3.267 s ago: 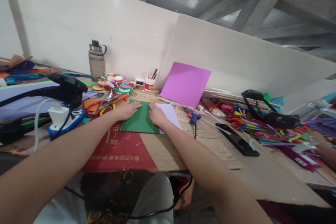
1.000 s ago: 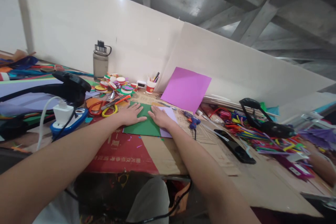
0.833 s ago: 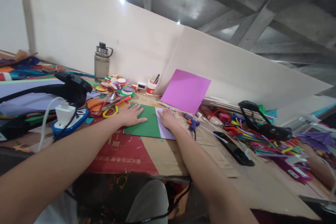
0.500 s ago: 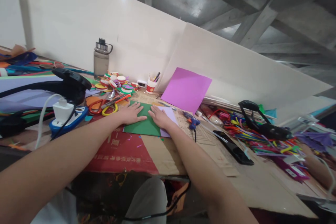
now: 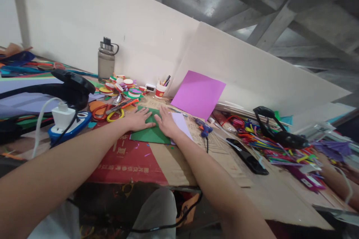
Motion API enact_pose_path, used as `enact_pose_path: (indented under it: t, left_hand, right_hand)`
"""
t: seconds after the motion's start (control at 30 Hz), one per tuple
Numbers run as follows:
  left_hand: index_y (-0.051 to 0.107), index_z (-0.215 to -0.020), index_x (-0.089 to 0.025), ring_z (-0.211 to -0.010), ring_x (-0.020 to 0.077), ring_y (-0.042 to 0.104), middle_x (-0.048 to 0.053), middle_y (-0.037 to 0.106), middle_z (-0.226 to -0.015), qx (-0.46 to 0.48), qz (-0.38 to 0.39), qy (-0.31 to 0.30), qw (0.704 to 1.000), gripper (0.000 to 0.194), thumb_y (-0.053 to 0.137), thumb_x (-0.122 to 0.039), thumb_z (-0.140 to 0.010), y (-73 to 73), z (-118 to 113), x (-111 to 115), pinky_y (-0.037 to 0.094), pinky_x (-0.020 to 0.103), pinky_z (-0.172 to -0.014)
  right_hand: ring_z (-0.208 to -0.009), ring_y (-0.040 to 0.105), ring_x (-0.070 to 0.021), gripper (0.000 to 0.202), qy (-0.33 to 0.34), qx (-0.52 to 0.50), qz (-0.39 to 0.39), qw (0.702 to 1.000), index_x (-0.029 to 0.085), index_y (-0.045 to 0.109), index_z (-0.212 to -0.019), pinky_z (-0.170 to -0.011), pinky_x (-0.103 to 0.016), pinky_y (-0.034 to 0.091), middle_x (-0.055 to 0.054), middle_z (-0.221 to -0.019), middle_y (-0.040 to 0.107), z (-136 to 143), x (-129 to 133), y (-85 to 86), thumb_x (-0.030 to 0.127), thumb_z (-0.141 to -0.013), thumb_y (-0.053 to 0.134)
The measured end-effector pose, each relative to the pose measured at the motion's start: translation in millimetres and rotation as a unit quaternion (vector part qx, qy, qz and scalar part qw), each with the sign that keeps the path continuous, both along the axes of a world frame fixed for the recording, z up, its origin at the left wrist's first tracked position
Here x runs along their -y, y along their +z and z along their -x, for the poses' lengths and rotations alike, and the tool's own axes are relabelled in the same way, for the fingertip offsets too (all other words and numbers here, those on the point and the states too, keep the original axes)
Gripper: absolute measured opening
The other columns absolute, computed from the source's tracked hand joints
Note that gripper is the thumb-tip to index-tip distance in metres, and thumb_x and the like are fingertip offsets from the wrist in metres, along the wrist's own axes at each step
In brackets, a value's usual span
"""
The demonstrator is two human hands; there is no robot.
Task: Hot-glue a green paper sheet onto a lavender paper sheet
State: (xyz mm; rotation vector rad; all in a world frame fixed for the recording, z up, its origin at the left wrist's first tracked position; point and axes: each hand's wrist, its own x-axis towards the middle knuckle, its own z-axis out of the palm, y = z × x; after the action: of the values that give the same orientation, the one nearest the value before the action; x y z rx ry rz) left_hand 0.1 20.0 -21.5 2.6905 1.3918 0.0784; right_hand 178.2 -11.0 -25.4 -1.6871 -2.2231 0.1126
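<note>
A sheet of green paper [image 5: 148,134] lies on the cardboard-covered table in front of me. Flat on its left part rests my left hand [image 5: 140,119], fingers spread. My right hand [image 5: 166,122] presses on the right part of the green sheet, fingers stretched out and pointing away from me. From under or beside that hand, a pale lilac paper [image 5: 181,124] sticks out to the right; how the two papers overlap is partly hidden. Red-handled scissors [image 5: 101,112] and yellow-handled scissors [image 5: 115,115] lie left of my left hand.
A blue glue gun [image 5: 205,129] and a black phone [image 5: 248,157] lie to the right. Purple paper [image 5: 198,93] leans against the wall. A water bottle [image 5: 106,59], a pen cup [image 5: 160,90] and a power strip [image 5: 70,127] stand left. Another person's arm [image 5: 333,173] shows at far right.
My right hand has slid slightly left and away from me across the green paper, closer to my left hand. The left hand stays flat; the view has shifted a little.
</note>
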Motion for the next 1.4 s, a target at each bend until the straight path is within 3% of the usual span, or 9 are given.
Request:
enact_pose_path:
  t: [0.13,0.33,0.63,0.73,0.8,0.87,1.03,1.4]
  left_hand:
    - [0.029,-0.149,-0.014,-0.146,0.0268,0.014,0.014,0.019,-0.157,-0.005,-0.002,-0.004,1.000,0.073,0.034,-0.055,-0.089,-0.3,0,-1,0.007,0.047,-0.117]
    - [0.025,-0.150,-0.009,-0.146,0.0268,0.013,0.014,0.018,-0.157,-0.027,-0.006,0.015,1.000,0.074,0.034,-0.051,-0.089,3.3,-1,2,0.008,0.046,-0.117]
    - [0.023,-0.149,-0.001,-0.147,0.0288,0.010,0.018,0.013,-0.158,-0.043,-0.023,0.106,0.993,0.068,0.021,-0.042,-0.095,7.2,2,8,0.013,0.049,-0.116]
    - [0.029,-0.147,0.000,-0.145,0.0306,0.017,0.020,0.020,-0.156,-0.033,-0.085,0.117,0.989,0.069,0.024,-0.045,-0.095,4.8,0,8,0.016,0.047,-0.116]
    - [0.032,-0.145,0.001,-0.145,0.0296,0.017,0.021,0.024,-0.155,-0.006,-0.157,0.089,0.984,0.067,0.026,-0.043,-0.095,3.1,-2,6,0.014,0.043,-0.117]
    - [0.032,-0.145,0.000,-0.146,0.0273,0.015,0.020,0.024,-0.155,0.003,-0.182,0.042,0.982,0.061,0.027,-0.036,-0.095,1.1,-4,2,0.011,0.040,-0.118]
    - [0.033,-0.146,-0.006,-0.145,0.0285,0.017,0.018,0.024,-0.155,-0.065,-0.071,-0.004,0.995,0.056,0.029,-0.024,-0.093,-4.6,-5,-8,0.015,0.048,-0.116]
    - [0.033,-0.146,-0.004,-0.145,0.0262,0.018,0.019,0.023,-0.155,-0.053,-0.052,0.022,0.997,0.056,0.029,-0.031,-0.096,3.5,-8,-1,0.014,0.043,-0.117]
  right_hand:
    - [-0.147,0.008,-0.0227,0.072,0.063,0.013,0.048,0.997,0.010,0.019,-0.152,-0.117,-0.046,0.009,-0.013,-0.158,0.016,13,6,-1.0,0.056,-0.097,0.016]
    - [-0.147,0.011,-0.0254,0.072,0.056,0.044,0.061,0.996,0.009,0.024,-0.150,-0.116,-0.047,0.014,-0.014,-0.157,0.019,14,5,-3.1,0.057,-0.098,0.016]
    - [-0.146,0.015,-0.0266,0.077,0.060,0.043,0.037,0.997,0.008,0.029,-0.148,-0.116,-0.048,0.016,-0.015,-0.157,0.021,15,5,-5.2,0.062,-0.096,0.013]
    - [-0.145,0.016,-0.0267,0.078,0.061,0.040,0.031,0.997,0.008,0.030,-0.148,-0.115,-0.048,0.017,-0.015,-0.157,0.022,15,5,-5.1,0.063,-0.095,0.014]
    - [-0.145,0.017,-0.0265,0.076,0.061,0.038,0.029,0.997,0.008,0.031,-0.147,-0.115,-0.047,0.017,-0.015,-0.156,0.022,14,5,-4.9,0.061,-0.096,0.015]
    - [-0.145,0.016,-0.0265,0.074,0.061,0.036,0.030,0.997,0.008,0.030,-0.148,-0.115,-0.047,0.017,-0.014,-0.156,0.022,14,5,-4.6,0.059,-0.097,0.015]
    - [-0.146,0.014,-0.0273,0.078,0.061,0.031,0.041,0.997,0.006,0.027,-0.149,-0.115,-0.048,0.015,-0.015,-0.157,0.021,14,4,-5.1,0.062,-0.096,0.016]
    - [-0.146,0.015,-0.0272,0.074,0.060,0.035,0.038,0.997,0.008,0.029,-0.148,-0.115,-0.047,0.015,-0.014,-0.156,0.022,13,3,-6.2,0.059,-0.097,0.019]
